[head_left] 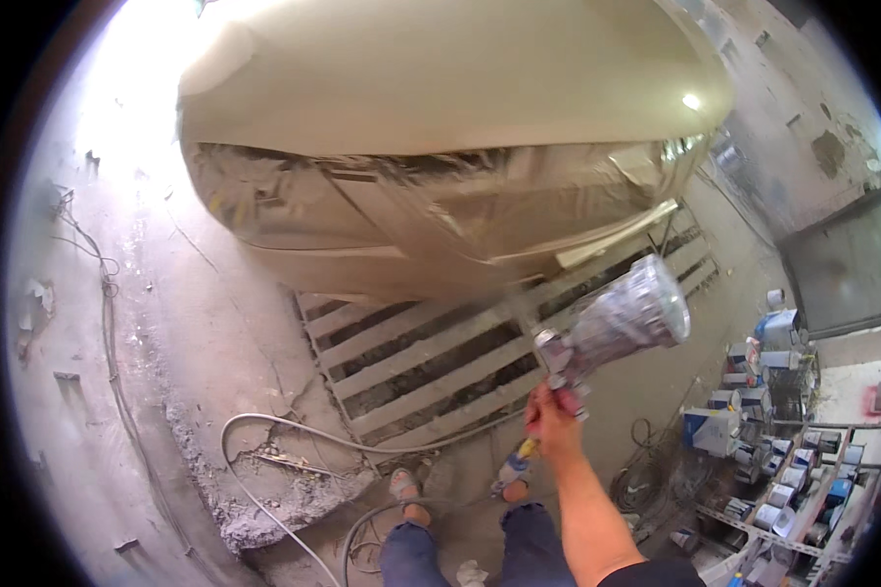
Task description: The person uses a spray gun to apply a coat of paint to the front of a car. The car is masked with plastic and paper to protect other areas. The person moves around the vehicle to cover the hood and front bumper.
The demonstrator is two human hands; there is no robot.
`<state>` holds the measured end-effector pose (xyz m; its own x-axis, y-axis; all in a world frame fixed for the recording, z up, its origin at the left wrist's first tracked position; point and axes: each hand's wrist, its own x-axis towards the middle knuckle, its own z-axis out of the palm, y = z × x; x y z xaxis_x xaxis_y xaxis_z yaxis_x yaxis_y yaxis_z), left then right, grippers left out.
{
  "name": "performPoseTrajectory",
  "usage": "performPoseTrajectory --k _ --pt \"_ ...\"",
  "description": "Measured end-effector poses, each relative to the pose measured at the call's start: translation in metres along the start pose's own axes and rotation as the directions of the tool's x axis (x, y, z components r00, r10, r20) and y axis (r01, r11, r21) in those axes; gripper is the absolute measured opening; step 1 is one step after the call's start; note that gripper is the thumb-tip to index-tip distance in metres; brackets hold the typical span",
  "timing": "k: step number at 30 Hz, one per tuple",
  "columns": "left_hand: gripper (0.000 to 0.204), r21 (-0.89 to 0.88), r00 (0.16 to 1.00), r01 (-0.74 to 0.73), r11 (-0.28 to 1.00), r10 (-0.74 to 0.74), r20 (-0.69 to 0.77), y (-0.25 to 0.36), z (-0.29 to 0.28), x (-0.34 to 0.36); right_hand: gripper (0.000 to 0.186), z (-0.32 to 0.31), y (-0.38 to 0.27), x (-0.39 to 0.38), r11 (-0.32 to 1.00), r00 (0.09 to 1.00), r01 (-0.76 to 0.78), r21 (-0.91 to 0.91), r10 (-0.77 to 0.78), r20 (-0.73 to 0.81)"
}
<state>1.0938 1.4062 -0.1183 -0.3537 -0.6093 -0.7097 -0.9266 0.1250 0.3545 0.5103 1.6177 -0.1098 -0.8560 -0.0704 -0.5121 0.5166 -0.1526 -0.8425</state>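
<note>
My right hand (556,426), at the lower middle, grips a spray gun (558,357) with a plastic-wrapped cup (626,313) on its side and a hose at the handle's foot. A faint mist hangs ahead of the nozzle, toward a vehicle's front end (440,78). The vehicle's panel is pale beige-grey; the band (411,205) below it is covered in wrinkled masking sheet. My left hand is out of frame.
A slatted floor grate (421,376) lies under the vehicle's edge. A hose (303,430) loops across the cracked floor near my feet (409,494). Coiled lines lie at the right, beside shelving with several paint cans (783,489). Cables (108,293) run along the left.
</note>
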Motion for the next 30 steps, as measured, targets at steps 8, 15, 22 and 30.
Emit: performPoseTrajectory --k 8,15,22,30 --pt "0.030 0.038 0.982 0.036 0.999 -0.043 0.184 0.114 0.087 -0.029 0.021 -0.155 -0.124 0.042 0.979 0.922 -0.004 -0.204 -0.076 -0.380" --pt "0.029 -0.020 0.988 0.091 0.996 -0.088 0.129 0.147 0.095 -0.055 0.022 -0.156 -0.096 0.064 0.960 0.961 0.098 -0.262 -0.160 -0.225" --pt "0.028 0.149 0.980 0.134 0.980 -0.153 0.126 0.118 0.100 -0.058 0.020 -0.131 -0.080 0.051 0.979 0.970 -0.116 -0.166 0.148 0.195" --pt "0.038 0.195 0.989 0.080 0.978 -0.102 0.106 0.177 0.126 -0.044 0.027 -0.201 -0.150 0.136 0.980 0.994 -0.052 -0.193 0.032 -0.108"
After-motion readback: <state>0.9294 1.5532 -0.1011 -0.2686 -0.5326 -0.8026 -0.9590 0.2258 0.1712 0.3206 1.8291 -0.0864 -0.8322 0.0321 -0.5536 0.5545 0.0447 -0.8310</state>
